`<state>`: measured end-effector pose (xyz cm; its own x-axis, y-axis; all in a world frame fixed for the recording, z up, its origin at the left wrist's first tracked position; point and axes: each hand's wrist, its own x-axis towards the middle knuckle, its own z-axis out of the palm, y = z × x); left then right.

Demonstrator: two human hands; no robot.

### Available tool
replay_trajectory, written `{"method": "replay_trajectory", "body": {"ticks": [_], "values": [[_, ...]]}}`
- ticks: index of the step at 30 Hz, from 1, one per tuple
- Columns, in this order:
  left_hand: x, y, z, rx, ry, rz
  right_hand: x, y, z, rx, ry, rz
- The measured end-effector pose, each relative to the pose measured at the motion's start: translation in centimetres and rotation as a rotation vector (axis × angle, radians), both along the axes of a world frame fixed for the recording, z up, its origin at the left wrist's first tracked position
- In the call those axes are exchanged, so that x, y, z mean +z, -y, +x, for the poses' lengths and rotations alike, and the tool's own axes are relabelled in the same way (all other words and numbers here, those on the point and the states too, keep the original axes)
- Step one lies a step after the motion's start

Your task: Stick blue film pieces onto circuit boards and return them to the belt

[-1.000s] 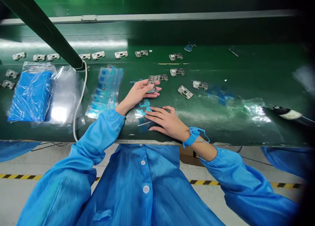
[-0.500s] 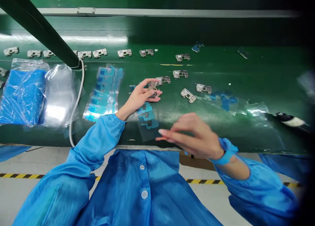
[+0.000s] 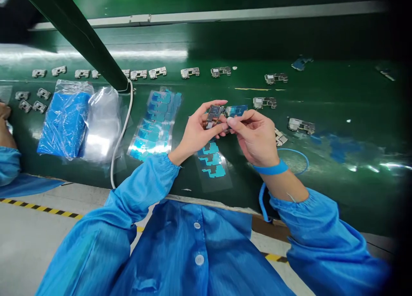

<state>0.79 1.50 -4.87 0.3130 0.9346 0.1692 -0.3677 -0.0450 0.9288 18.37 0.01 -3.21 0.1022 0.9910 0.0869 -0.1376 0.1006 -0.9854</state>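
Note:
A small circuit board (image 3: 215,112), dark with metal-coloured parts, is held in my left hand (image 3: 201,130), between thumb and fingers above the bench. My right hand (image 3: 257,135) meets it from the right, thumb and forefinger pinched close to the board's right end. A dark blue film piece (image 3: 237,110) shows just above those fingertips and seems to be in the pinch; its lower edge is hidden. Below the hands lies a clear sheet with cut blue film stickers (image 3: 212,160). Another board (image 3: 280,138) is partly covered by my right hand.
Several boards (image 3: 189,72) form a row along the back. Left are a sticker sheet (image 3: 157,124), a white cable (image 3: 122,141), a green post (image 3: 96,42) and a bagged blue stack (image 3: 66,124). A blue coiled cord (image 3: 264,203) hangs near my right wrist. Another person's arm (image 3: 8,154) shows far left.
My right hand has moved up and left from the front edge to meet my left hand. The left hand now holds the board more raised. The view has shifted left.

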Motion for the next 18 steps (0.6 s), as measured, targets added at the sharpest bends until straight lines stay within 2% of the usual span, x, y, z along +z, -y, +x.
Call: {"method": "replay_trajectory", "body": {"ticks": [4, 7, 11, 18], "values": [[0.4, 0.2, -0.3, 0.078, -0.019, -0.049, 0.5, 0.1, 1.6, -0.076, 0.414, 0.305], [0.6, 0.1, -0.6, 0.088, -0.047, -0.022, 1.4, 0.2, 2.2, -0.067, 0.638, 0.478], [0.7, 0.0, -0.7, 0.079, -0.053, -0.011, 1.7, 0.4, 2.1, -0.072, 0.707, 0.540], [1.3, 0.2, -0.6, 0.105, -0.069, -0.088, 1.9, 0.4, 2.4, -0.117, 0.764, 0.561]]}}
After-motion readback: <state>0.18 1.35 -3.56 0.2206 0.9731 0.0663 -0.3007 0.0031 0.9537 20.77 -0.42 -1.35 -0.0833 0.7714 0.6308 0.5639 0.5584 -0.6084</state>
